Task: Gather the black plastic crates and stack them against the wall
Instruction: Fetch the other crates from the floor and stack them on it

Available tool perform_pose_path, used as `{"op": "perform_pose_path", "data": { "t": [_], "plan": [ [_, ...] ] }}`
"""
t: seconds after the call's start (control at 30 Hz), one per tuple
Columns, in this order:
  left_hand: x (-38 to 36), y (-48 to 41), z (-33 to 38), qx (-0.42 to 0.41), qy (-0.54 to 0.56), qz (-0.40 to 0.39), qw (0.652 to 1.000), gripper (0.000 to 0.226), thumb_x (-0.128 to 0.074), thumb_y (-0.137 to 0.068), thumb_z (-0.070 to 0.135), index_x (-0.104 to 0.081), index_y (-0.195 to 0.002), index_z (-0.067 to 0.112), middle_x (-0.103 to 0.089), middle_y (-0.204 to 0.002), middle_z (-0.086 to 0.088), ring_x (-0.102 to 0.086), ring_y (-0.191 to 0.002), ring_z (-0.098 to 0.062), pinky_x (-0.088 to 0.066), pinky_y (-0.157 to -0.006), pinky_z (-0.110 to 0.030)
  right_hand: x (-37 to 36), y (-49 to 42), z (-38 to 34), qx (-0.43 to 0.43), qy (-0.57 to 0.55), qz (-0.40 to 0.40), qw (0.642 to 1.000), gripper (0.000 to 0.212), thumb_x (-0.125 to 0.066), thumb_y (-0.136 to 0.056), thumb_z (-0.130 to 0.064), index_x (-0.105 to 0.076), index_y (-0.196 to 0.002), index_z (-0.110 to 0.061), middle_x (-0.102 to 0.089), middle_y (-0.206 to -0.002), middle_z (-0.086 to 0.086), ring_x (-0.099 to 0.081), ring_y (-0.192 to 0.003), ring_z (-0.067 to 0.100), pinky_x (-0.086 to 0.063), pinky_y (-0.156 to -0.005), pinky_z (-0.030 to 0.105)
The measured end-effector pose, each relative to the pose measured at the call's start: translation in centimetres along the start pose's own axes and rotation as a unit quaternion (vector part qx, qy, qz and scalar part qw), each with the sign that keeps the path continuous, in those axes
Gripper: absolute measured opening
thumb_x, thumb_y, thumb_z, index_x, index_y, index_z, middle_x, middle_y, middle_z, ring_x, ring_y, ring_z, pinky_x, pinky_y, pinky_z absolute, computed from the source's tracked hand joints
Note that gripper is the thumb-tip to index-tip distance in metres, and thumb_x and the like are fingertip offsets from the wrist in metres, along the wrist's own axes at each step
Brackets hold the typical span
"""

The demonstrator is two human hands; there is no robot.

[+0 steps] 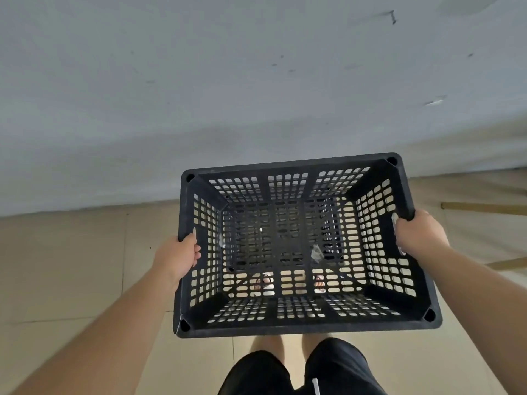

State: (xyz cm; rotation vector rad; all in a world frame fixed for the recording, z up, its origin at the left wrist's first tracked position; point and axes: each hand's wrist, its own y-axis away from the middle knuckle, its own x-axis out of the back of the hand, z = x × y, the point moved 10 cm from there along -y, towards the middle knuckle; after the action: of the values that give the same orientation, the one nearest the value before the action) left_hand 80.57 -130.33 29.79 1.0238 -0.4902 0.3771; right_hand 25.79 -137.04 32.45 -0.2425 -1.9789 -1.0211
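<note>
Two hands carry one crate. The fingers (196, 249) of the left hand (178, 258) curl over the rim of the short side nearest them and clench it. The fingers of the right hand (419, 238) wrap the opposite rim at its handle slot in the same firm hold. Between the two sets of fingers hangs the black plastic crate (285, 238), open side up, roughly level and empty apart from a pale scrap or two on its slotted bottom.

Just below the fingers, through the slots of the near side, the person's feet (263, 282) show on the tiled floor (71, 266), so the crate is held off the ground in front of the black shorts (333, 366). Under the bottom grid the view reads dark, and I cannot tell whether another crate sits beneath it.

Beyond the fingers, past the far rim, rises the pale wall (199, 95), near but not touching the crate. Out past the right fingers, wooden strips (484, 208) lie on the floor.

As I judge it, the task is in its carrying stage. This crate has been gathered and brought close to the wall, but it is not set down. No finished stack shows along the visible stretch of wall. What remains is to lower this crate against the wall and fetch any others, which lie out of view.
</note>
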Motion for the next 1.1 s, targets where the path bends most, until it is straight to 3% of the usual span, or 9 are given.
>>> {"op": "perform_pose_path", "data": {
  "t": [0.27,0.37,0.47,0.6,0.9,1.1],
  "plan": [
    [-3.6,-7.2,-1.1,-0.002,-0.021,0.004,1.000,0.032,-0.046,-0.107,0.032,-0.064,-0.101,0.006,-0.069,-0.087,-0.008,-0.068,-0.086,-0.023,-0.041,-0.062,-0.023,-6.7,-6.6,-0.5,0.005,0.003,-0.014,1.000,0.032,-0.047,-0.101,-0.029,-0.058,-0.123,-0.008,-0.068,-0.097,0.014,-0.063,-0.076,0.029,-0.047,-0.062,0.033],
    [-4.8,-9.7,-0.6,-0.006,-0.030,0.010,0.999,0.035,-0.047,-0.107,0.032,-0.065,-0.092,0.006,-0.070,-0.087,-0.010,-0.067,-0.083,-0.024,-0.042,-0.063,-0.025,-8.7,-8.9,-1.1,0.008,0.000,-0.018,1.000,0.032,-0.047,-0.101,-0.030,-0.059,-0.122,-0.010,-0.069,-0.101,0.014,-0.065,-0.082,0.032,-0.052,-0.071,0.039],
    [-6.1,-11.6,-0.1,-0.009,-0.028,0.009,1.000,0.035,-0.046,-0.107,0.028,-0.063,-0.086,0.005,-0.069,-0.086,-0.013,-0.063,-0.079,-0.023,-0.045,-0.065,-0.026,-10.3,-11.2,-1.4,0.008,0.004,-0.019,1.000,0.034,-0.046,-0.098,-0.027,-0.061,-0.121,-0.007,-0.071,-0.103,0.016,-0.066,-0.085,0.036,-0.052,-0.071,0.037],
    [-7.4,-12.9,0.5,-0.020,-0.039,0.008,0.999,0.032,-0.043,-0.108,0.025,-0.061,-0.093,0.003,-0.064,-0.084,-0.012,-0.061,-0.076,-0.019,-0.041,-0.061,-0.022,-11.2,-12.9,-1.4,-0.003,-0.001,-0.024,1.000,0.034,-0.045,-0.099,-0.028,-0.060,-0.122,-0.008,-0.071,-0.103,0.016,-0.064,-0.076,0.031,-0.042,-0.057,0.027],
    [-9.5,-14.3,1.6,-0.027,-0.058,-0.008,0.998,0.031,-0.040,-0.109,0.024,-0.058,-0.094,0.004,-0.062,-0.082,-0.008,-0.059,-0.075,-0.018,-0.040,-0.060,-0.018,-11.9,-15.4,-2.2,0.000,0.016,-0.019,1.000,0.039,-0.045,-0.102,-0.031,-0.056,-0.129,-0.007,-0.068,-0.110,0.018,-0.066,-0.092,0.040,-0.056,-0.078,0.045],
    [-9.6,-15.6,0.5,-0.016,-0.071,-0.003,0.997,0.030,-0.039,-0.109,0.026,-0.058,-0.098,0.005,-0.061,-0.078,-0.005,-0.062,-0.078,-0.017,-0.041,-0.056,-0.014,-13.2,-14.8,-1.7,-0.004,0.014,-0.035,0.999,0.038,-0.044,-0.107,-0.032,-0.048,-0.137,-0.009,-0.063,-0.110,0.014,-0.064,-0.091,0.036,-0.056,-0.075,0.045]
  ]
}}
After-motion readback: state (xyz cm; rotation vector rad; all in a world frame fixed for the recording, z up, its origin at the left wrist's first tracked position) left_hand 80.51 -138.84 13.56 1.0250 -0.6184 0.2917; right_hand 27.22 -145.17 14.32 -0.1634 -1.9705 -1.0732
